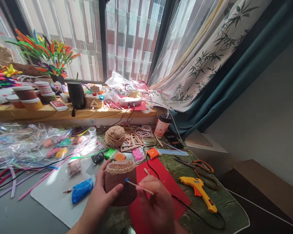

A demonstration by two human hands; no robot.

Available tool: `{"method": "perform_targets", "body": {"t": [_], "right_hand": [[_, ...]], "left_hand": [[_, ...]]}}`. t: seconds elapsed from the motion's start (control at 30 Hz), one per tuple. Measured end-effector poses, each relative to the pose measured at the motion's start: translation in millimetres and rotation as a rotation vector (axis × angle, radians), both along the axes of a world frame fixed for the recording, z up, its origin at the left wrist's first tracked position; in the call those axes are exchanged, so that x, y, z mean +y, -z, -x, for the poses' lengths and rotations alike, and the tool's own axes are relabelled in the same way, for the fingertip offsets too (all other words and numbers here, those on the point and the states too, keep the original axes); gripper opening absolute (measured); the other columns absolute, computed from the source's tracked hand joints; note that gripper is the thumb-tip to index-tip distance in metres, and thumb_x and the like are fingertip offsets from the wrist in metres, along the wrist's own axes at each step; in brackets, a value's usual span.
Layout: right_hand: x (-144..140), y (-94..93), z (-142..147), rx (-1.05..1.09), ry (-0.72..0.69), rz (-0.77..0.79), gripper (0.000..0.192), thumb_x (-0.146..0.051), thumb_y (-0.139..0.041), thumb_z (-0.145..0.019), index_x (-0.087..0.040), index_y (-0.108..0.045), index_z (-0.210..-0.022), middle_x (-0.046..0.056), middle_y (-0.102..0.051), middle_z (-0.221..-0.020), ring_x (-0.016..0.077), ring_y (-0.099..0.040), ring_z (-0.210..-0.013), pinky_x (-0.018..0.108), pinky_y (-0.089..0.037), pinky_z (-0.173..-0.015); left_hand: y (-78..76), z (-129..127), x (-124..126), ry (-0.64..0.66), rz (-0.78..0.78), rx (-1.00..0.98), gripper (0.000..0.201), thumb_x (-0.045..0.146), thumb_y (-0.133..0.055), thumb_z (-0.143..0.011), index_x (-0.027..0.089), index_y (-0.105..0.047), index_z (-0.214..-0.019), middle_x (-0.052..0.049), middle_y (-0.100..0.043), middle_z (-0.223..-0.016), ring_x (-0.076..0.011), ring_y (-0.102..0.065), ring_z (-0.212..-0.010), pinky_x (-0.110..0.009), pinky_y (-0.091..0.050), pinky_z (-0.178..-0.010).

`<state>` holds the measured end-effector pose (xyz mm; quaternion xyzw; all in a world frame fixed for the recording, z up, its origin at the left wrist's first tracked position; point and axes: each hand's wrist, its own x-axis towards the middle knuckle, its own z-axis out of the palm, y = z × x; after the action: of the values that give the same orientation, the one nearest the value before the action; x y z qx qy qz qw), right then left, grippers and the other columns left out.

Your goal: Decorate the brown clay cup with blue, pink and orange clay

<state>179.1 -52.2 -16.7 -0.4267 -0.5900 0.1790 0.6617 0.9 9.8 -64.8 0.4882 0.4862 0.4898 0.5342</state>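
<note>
My left hand [97,201] grips a brown cup-shaped clay piece [120,185] with a scalloped beige rim, held above the table's near edge. My right hand [156,208] holds a thin wooden stick [139,187] whose blue-tipped end touches the side of the clay piece. A red sheet [161,195] lies under my right hand. A blue packet of clay [81,189] rests on a white board [53,191] to the left.
A yellow glue gun [199,188] and orange-handled scissors [197,165] lie at the right. A ball of twine [114,136], small clay packets, a cup [161,125] and a phone sit further back. Clear plastic bags [26,143] cover the left. The windowsill holds jars and colourful flowers.
</note>
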Motion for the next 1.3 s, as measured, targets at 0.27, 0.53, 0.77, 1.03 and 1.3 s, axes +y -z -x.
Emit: {"method": "perform_targets", "body": {"t": [0.27, 0.53, 0.77, 1.03, 1.3], "right_hand": [[5.9, -13.1, -0.1, -0.539, -0.218, -0.182, 0.021, -0.013, -0.070, -0.099, -0.025, -0.077, -0.115, 0.010, -0.082, -0.096, 0.0250, -0.077, -0.084, 0.036, -0.064, -0.076], [18.5, 2.3, 19.4, 0.826, -0.129, 0.533, 0.037, -0.052, -0.094, -0.081, -0.021, -0.074, -0.085, 0.004, -0.076, -0.079, 0.0177, -0.070, -0.062, 0.027, -0.057, -0.055], [7.1, -2.2, -10.6, -0.030, -0.265, 0.013, 0.025, -0.018, -0.092, -0.084, -0.034, -0.087, -0.103, 0.006, -0.086, -0.090, 0.0256, -0.078, -0.079, 0.039, -0.063, -0.076], [-2.8, 1.2, -4.4, 0.014, -0.397, -0.097, 0.039, -0.017, -0.086, -0.093, -0.041, -0.083, -0.123, 0.006, -0.087, -0.094, 0.0263, -0.081, -0.078, 0.039, -0.066, -0.070], [19.2, -22.3, -14.2, 0.522, -0.264, 0.497, 0.027, -0.044, -0.095, -0.084, -0.020, -0.081, -0.085, 0.004, -0.078, -0.077, 0.0183, -0.074, -0.066, 0.030, -0.062, -0.066]], "left_hand": [[1.5, 4.5, 4.7, -0.058, 0.030, 0.063, 0.104, 0.061, -0.094, -0.068, 0.027, -0.049, -0.155, -0.019, -0.063, -0.154, -0.0454, -0.061, -0.142, -0.063, -0.044, -0.121], [8.2, 0.6, 4.1, -0.041, 0.018, 0.001, 0.098, 0.063, -0.093, -0.069, 0.024, -0.055, -0.151, -0.020, -0.067, -0.151, -0.0472, -0.063, -0.141, -0.062, -0.047, -0.120], [9.2, 2.8, 7.7, 0.053, 0.026, -0.039, 0.096, 0.063, -0.095, -0.065, 0.026, -0.060, -0.147, -0.018, -0.073, -0.145, -0.0464, -0.067, -0.137, -0.058, -0.053, -0.116], [8.8, 2.4, 8.5, 0.026, 0.090, -0.058, 0.098, 0.064, -0.095, -0.065, 0.024, -0.058, -0.147, -0.019, -0.072, -0.145, -0.0450, -0.069, -0.134, -0.057, -0.054, -0.115], [16.0, 3.9, 11.3, 0.097, 0.098, -0.127, 0.098, 0.062, -0.094, -0.069, 0.023, -0.057, -0.151, -0.020, -0.069, -0.150, -0.0470, -0.062, -0.142, -0.058, -0.052, -0.117]]}}
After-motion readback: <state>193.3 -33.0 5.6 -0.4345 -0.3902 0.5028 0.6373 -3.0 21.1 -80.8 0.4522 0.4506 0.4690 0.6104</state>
